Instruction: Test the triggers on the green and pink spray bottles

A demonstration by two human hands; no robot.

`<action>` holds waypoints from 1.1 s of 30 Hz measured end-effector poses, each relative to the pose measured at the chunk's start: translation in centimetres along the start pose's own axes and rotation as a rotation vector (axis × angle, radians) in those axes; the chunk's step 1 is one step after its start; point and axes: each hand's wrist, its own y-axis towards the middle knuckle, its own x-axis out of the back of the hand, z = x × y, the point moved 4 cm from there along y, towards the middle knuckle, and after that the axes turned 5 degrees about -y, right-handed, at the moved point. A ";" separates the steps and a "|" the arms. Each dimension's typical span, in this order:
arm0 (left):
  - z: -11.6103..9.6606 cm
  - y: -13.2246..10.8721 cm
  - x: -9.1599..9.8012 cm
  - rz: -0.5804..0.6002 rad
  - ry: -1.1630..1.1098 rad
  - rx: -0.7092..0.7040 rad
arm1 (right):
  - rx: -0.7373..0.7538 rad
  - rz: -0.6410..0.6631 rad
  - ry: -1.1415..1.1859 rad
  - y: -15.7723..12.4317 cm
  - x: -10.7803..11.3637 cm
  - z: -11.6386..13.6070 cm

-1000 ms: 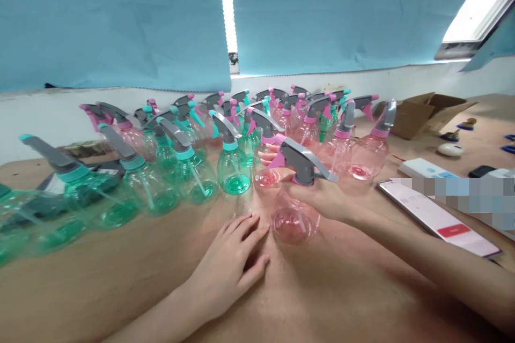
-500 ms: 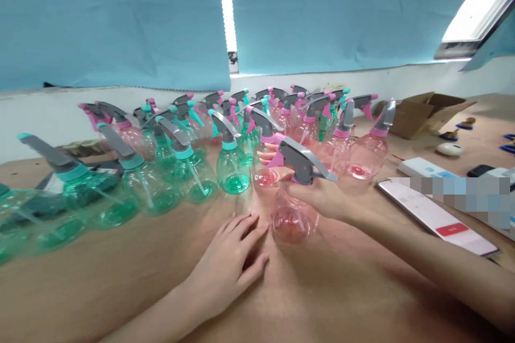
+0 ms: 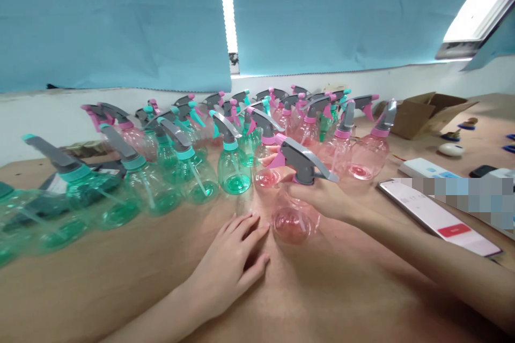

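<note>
A clear pink spray bottle (image 3: 295, 222) with a grey and pink trigger head stands upright on the table in front of me. My right hand (image 3: 317, 195) reaches behind it and grips it around the neck; the bottle hides much of the palm, and some fingertips show beyond the trigger. Flat on the wood to the left lies my left hand (image 3: 237, 252), fingers spread and holding nothing, its fingertips close to the bottle's base. Just beyond stand a green spray bottle (image 3: 234, 174) and another pink spray bottle (image 3: 267, 176).
Several more green and pink spray bottles crowd the table (image 3: 161, 273) at the left and back. To the right lie a phone (image 3: 438, 220), a white box (image 3: 426, 168) and a white mouse-shaped object (image 3: 450, 149). An open cardboard box (image 3: 426, 112) stands behind them.
The whole view has shifted very slightly. Both hands and the pink spray bottle keep their places.
</note>
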 end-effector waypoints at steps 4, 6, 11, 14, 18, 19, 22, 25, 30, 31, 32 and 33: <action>0.1 -0.1 -0.1 0.017 0.014 0.006 | 0.025 -0.036 0.068 0.1 0.3 0.4; 0.1 -0.1 -0.1 0.022 0.017 0.010 | 0.041 -0.035 0.110 0.1 0.5 0.7; 0.3 -0.3 -0.3 -0.015 -0.005 -0.008 | -0.004 -0.017 0.090 -0.1 0.7 1.0; 0.4 -0.3 -0.4 -0.020 -0.007 -0.009 | -0.067 -0.001 0.029 -0.1 0.7 1.0; 0.4 -0.3 -0.4 -0.019 -0.006 -0.001 | -0.041 0.044 0.085 0.1 0.4 0.8; 0.3 -0.3 -0.4 -0.017 -0.007 0.000 | -0.019 0.051 0.115 0.1 0.3 0.7; 0.2 -0.2 -0.3 -0.009 -0.008 0.000 | 0.037 0.038 0.170 0.3 0.0 0.3; 0.1 -0.1 -0.2 0.005 -0.002 -0.001 | 0.052 0.018 0.131 0.3 -0.3 0.1; 0.1 -0.1 -0.2 0.025 0.008 0.005 | 0.018 -0.006 0.049 0.1 -0.2 0.4; 0.1 -0.1 -0.2 0.024 0.008 0.005 | 0.013 -0.003 0.046 0.1 -0.2 0.4; 0.1 -0.1 -0.2 0.023 0.006 0.004 | 0.011 0.000 0.047 0.1 -0.2 0.4; 0.1 -0.1 -0.2 0.023 0.005 0.003 | 0.014 0.001 0.050 0.1 -0.3 0.3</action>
